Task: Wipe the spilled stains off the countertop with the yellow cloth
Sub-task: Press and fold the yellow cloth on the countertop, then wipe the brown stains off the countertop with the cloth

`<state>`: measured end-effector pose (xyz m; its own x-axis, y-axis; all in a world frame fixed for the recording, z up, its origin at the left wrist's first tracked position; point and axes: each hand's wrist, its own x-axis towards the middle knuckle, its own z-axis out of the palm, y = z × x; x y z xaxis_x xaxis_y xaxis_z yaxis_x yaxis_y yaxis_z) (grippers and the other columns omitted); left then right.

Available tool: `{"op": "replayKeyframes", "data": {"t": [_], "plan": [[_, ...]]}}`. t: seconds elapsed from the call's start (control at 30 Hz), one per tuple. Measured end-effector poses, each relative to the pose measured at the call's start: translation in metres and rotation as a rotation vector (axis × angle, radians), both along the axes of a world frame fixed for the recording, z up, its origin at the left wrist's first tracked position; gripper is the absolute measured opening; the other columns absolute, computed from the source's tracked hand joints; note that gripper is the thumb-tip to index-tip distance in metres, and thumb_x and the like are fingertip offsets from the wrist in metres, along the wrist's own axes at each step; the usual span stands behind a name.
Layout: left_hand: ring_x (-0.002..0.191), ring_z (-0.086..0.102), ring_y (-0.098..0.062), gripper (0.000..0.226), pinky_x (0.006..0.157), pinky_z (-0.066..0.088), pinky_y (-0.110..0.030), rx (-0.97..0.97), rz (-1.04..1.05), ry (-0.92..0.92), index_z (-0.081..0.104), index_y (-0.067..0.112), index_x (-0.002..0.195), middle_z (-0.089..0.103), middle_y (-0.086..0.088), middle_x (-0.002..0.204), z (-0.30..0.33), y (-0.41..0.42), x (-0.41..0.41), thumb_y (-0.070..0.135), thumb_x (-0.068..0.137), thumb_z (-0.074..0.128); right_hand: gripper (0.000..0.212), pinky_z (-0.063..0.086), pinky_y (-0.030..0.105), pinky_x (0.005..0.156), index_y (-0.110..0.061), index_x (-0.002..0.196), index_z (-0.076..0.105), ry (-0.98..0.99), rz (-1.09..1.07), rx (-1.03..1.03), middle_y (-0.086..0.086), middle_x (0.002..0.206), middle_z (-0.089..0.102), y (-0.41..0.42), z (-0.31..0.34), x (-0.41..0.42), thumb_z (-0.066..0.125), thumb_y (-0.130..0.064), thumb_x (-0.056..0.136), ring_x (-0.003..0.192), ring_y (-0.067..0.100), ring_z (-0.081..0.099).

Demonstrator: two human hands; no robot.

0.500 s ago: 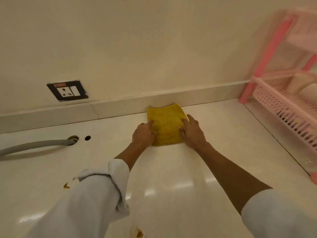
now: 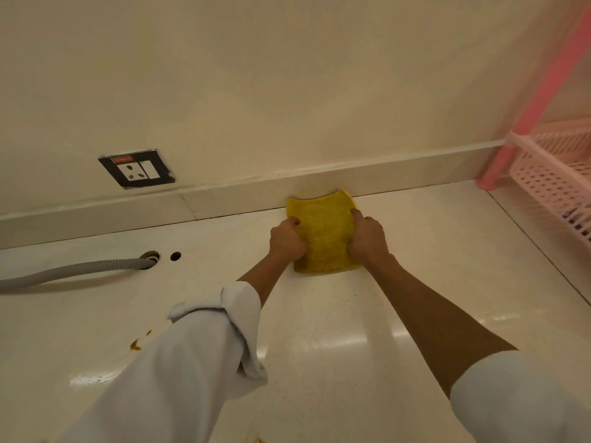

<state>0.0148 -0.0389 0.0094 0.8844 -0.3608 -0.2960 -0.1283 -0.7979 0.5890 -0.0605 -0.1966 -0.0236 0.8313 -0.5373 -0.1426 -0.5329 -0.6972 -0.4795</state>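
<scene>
The yellow cloth [image 2: 323, 233] lies flat on the cream countertop [image 2: 319, 330], its far edge against the low backsplash. My left hand [image 2: 285, 239] grips the cloth's left edge with curled fingers. My right hand [image 2: 367, 239] grips its right edge the same way. Brown stains [image 2: 136, 345] mark the countertop near my left sleeve, well in front of and left of the cloth. Another small brown stain [image 2: 260, 440] peeks in at the bottom edge.
A grey corrugated hose [image 2: 73, 270] runs from the left into a hole in the countertop, with a small dark hole [image 2: 175, 256] beside it. A wall socket [image 2: 137, 168] sits above. A pink plastic rack [image 2: 550, 174] stands at the right.
Both hands have closed from flat fingers onto the cloth's side edges, bunching it slightly narrower. The cloth stays against the backsplash.
</scene>
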Motion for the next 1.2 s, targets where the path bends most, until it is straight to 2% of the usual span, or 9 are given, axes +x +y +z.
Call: {"op": "replayKeyframes", "data": {"t": [0.17, 0.33, 0.53, 0.67, 0.83, 0.97, 1.1, 1.2], "plan": [[0.114, 0.057, -0.034, 0.047, 0.095, 0.053, -0.04, -0.023, -0.004, -0.008, 0.057, 0.008, 0.125, 0.057, -0.018, 0.127, 0.005, -0.003, -0.004, 0.001, 0.079, 0.063, 0.071, 0.051, 0.049, 0.085, -0.02, 0.148, 0.034, -0.05, 0.033, -0.024, 0.021, 0.12, 0.058, 0.008, -0.001, -0.003, 0.065, -0.012, 0.085, 0.112, 0.039, 0.055], [0.109, 0.059, -0.033, 0.054, 0.089, 0.053, -0.039, -0.123, -0.02, -0.056, 0.055, 0.006, 0.124, 0.057, -0.017, 0.123, 0.02, 0.005, -0.015, -0.002, 0.072, 0.068, 0.052, 0.048, 0.047, 0.086, -0.022, 0.146, 0.037, -0.132, 0.004, -0.027, 0.018, 0.12, 0.055, 0.018, 0.001, -0.02, 0.052, -0.025, 0.096, 0.112, 0.037, 0.053], [0.107, 0.06, -0.034, 0.058, 0.088, 0.055, -0.042, -0.199, -0.013, -0.075, 0.056, 0.008, 0.125, 0.056, -0.015, 0.123, 0.041, 0.044, -0.045, -0.002, 0.069, 0.069, 0.057, 0.048, 0.047, 0.081, -0.019, 0.144, 0.041, -0.211, 0.027, -0.022, 0.018, 0.118, 0.056, 0.049, 0.02, -0.051, 0.054, -0.012, 0.089, 0.108, 0.039, 0.055], [0.101, 0.061, -0.03, 0.057, 0.083, 0.056, -0.038, -0.206, 0.002, -0.088, 0.057, 0.009, 0.124, 0.056, -0.013, 0.122, 0.051, 0.08, -0.065, -0.002, 0.07, 0.07, 0.059, 0.049, 0.047, 0.081, -0.017, 0.142, 0.045, -0.254, 0.05, -0.002, 0.018, 0.117, 0.057, 0.074, 0.035, -0.073, 0.056, -0.01, 0.084, 0.11, 0.039, 0.054], [0.101, 0.061, -0.028, 0.055, 0.083, 0.056, -0.036, -0.192, 0.027, -0.085, 0.058, 0.01, 0.124, 0.056, -0.013, 0.122, 0.052, 0.127, -0.096, -0.001, 0.071, 0.071, 0.058, 0.049, 0.045, 0.085, -0.013, 0.137, 0.051, -0.3, 0.075, 0.019, 0.019, 0.113, 0.063, 0.11, 0.047, -0.104, 0.061, -0.009, 0.081, 0.107, 0.039, 0.056], [0.088, 0.058, -0.022, 0.054, 0.074, 0.052, -0.031, -0.189, 0.015, -0.094, 0.059, 0.01, 0.123, 0.058, -0.013, 0.118, 0.046, 0.161, -0.122, -0.001, 0.071, 0.07, 0.057, 0.049, 0.042, 0.085, -0.013, 0.135, 0.053, -0.292, 0.083, 0.083, 0.019, 0.109, 0.064, 0.14, 0.044, -0.133, 0.063, -0.007, 0.079, 0.102, 0.039, 0.06], [0.104, 0.059, -0.029, 0.055, 0.086, 0.054, -0.036, -0.087, -0.065, -0.154, 0.056, 0.007, 0.125, 0.057, -0.013, 0.12, 0.038, 0.19, -0.149, 0.002, 0.072, 0.071, 0.059, 0.051, 0.044, 0.084, -0.015, 0.134, 0.054, -0.259, 0.067, 0.102, 0.018, 0.109, 0.065, 0.172, 0.036, -0.157, 0.064, -0.009, 0.077, 0.102, 0.038, 0.061], [0.092, 0.055, -0.022, 0.044, 0.079, 0.052, -0.033, 0.024, -0.15, -0.191, 0.06, 0.003, 0.113, 0.054, -0.008, 0.104, 0.031, 0.208, -0.168, 0.005, 0.071, 0.071, 0.06, 0.053, 0.044, 0.081, -0.017, 0.134, 0.054, -0.217, 0.069, 0.105, 0.015, 0.113, 0.064, 0.197, 0.029, -0.178, 0.065, -0.012, 0.075, 0.104, 0.037, 0.061]]}}
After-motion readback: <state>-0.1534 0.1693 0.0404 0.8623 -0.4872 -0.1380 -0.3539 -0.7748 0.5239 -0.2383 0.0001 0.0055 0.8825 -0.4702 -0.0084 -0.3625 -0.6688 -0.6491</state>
